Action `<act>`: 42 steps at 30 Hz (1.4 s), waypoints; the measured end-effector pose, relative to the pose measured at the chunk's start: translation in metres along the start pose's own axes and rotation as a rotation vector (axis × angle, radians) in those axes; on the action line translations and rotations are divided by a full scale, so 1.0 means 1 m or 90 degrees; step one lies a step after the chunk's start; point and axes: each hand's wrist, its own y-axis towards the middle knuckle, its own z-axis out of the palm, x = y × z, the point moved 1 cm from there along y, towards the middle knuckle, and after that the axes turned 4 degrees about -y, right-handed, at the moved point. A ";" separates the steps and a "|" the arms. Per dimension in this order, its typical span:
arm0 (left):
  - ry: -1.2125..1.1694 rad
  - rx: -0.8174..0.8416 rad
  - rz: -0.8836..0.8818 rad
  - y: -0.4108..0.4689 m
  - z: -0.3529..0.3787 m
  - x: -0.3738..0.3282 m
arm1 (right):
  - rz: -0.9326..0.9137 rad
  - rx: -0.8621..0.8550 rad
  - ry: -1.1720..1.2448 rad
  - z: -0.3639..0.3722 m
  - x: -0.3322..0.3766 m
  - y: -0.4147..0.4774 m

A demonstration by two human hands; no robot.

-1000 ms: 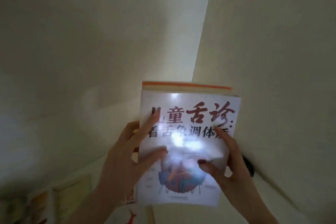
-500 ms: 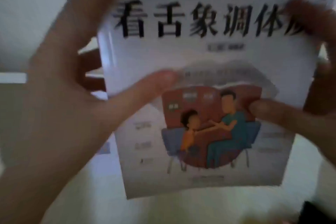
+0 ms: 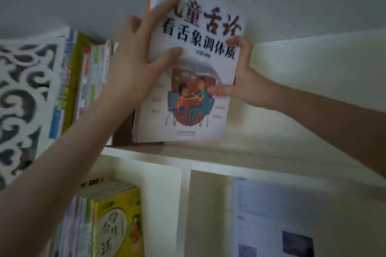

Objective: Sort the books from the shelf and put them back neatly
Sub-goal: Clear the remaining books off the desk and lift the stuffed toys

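Beside held book (image 3: 192, 73): seemingly upright books (image 3: 87, 73).

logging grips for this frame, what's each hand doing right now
Left hand: holding the white book by its left edge, thumb on the cover.
Right hand: holding the same book by its right edge.

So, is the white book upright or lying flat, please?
Upright, slightly tilted: the white book stands bottom edge down on the shelf, left hand and right hand gripping it.

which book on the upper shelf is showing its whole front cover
The white book held in the left hand and right hand; the upright books left of it show only spines.
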 end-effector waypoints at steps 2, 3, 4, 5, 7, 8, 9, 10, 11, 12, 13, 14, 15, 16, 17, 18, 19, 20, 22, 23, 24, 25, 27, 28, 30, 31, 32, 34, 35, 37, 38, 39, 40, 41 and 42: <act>0.027 0.051 -0.008 -0.022 0.001 0.023 | 0.063 0.060 0.042 0.047 -0.013 0.003; 0.040 0.056 -0.023 -0.029 0.002 0.044 | 0.083 0.070 0.095 0.066 -0.021 0.005; 0.057 0.047 -0.052 -0.030 0.002 0.062 | 0.100 0.078 0.158 0.083 -0.033 0.009; 0.063 0.034 -0.075 -0.026 0.004 0.075 | 0.114 0.087 0.211 0.095 -0.042 0.013; 0.051 0.021 -0.107 -0.025 0.009 0.089 | 0.124 0.089 0.258 0.113 -0.055 0.025; 0.065 0.013 -0.112 -0.026 0.012 0.094 | 0.125 0.100 0.273 0.121 -0.061 0.032; 0.076 0.001 -0.109 -0.026 0.014 0.101 | 0.126 0.111 0.300 0.127 -0.063 0.037; 0.082 -0.007 -0.113 -0.026 0.016 0.108 | 0.119 0.124 0.320 0.133 -0.065 0.041; 0.089 -0.018 -0.119 -0.026 0.017 0.115 | 0.109 0.138 0.334 0.140 -0.066 0.044; 0.101 -0.022 -0.129 -0.025 0.018 0.119 | 0.101 0.152 0.326 0.146 -0.069 0.046; 0.110 -0.027 -0.137 -0.026 0.020 0.125 | 0.106 0.165 0.307 0.153 -0.071 0.046; 0.126 -0.025 -0.141 -0.026 0.021 0.128 | 0.117 0.174 0.284 0.159 -0.072 0.046; 0.141 -0.027 -0.134 -0.026 0.022 0.132 | 0.127 0.183 0.270 0.165 -0.074 0.047; 0.158 -0.025 -0.129 -0.026 0.023 0.135 | 0.133 0.192 0.248 0.171 -0.077 0.047; 0.180 -0.028 -0.116 -0.027 0.024 0.140 | 0.137 0.192 0.215 0.176 -0.079 0.048; 0.205 -0.031 -0.105 -0.027 0.024 0.142 | 0.140 0.187 0.165 0.178 -0.082 0.049; 0.230 -0.037 -0.089 -0.027 0.026 0.143 | 0.148 0.179 0.107 0.181 -0.084 0.051; 0.252 -0.040 -0.075 -0.028 0.029 0.144 | 0.151 0.169 0.054 0.185 -0.087 0.053; 0.272 -0.064 -0.049 -0.032 0.037 0.144 | 0.150 0.167 -0.027 0.191 -0.089 0.054; 0.303 -0.087 -0.026 -0.034 0.042 0.145 | 0.146 0.172 -0.057 0.193 -0.089 0.053; 0.350 -0.109 -0.003 -0.036 0.045 0.148 | 0.143 0.186 -0.076 0.195 -0.089 0.052; 0.398 -0.114 0.018 -0.039 0.048 0.152 | 0.146 0.201 -0.072 0.197 -0.089 0.050; 0.460 -0.075 0.060 -0.042 0.049 0.163 | 0.165 0.211 -0.007 0.199 -0.088 0.048; 0.480 -0.044 0.083 -0.042 0.050 0.168 | 0.172 0.208 0.021 0.200 -0.088 0.047; 0.493 -0.009 0.086 -0.042 0.049 0.174 | 0.175 0.205 0.019 0.201 -0.087 0.045; 0.489 -0.003 0.066 -0.041 0.049 0.173 | 0.171 0.208 -0.006 0.200 -0.085 0.045; 0.481 0.000 0.042 -0.041 0.049 0.170 | 0.167 0.210 -0.035 0.199 -0.084 0.045; 0.470 0.009 0.009 -0.042 0.050 0.165 | 0.179 0.204 -0.069 0.196 -0.077 0.042; 0.464 0.012 0.002 -0.043 0.050 0.163 | 0.193 0.199 -0.066 0.193 -0.071 0.039; 0.441 0.004 0.004 -0.042 0.048 0.160 | 0.201 0.185 -0.022 0.189 -0.057 0.033; 0.422 -0.004 0.013 -0.041 0.046 0.157 | 0.199 0.185 0.021 0.187 -0.050 0.030; 0.403 -0.011 0.033 -0.041 0.044 0.152 | 0.197 0.196 0.066 0.186 -0.044 0.026; 0.386 -0.014 0.058 -0.042 0.041 0.147 | 0.192 0.211 0.098 0.186 -0.038 0.024; 0.373 -0.006 0.080 -0.045 0.038 0.144 | 0.191 0.221 0.105 0.187 -0.034 0.023; 0.368 0.017 0.095 -0.049 0.035 0.142 | 0.191 0.223 0.099 0.188 -0.032 0.023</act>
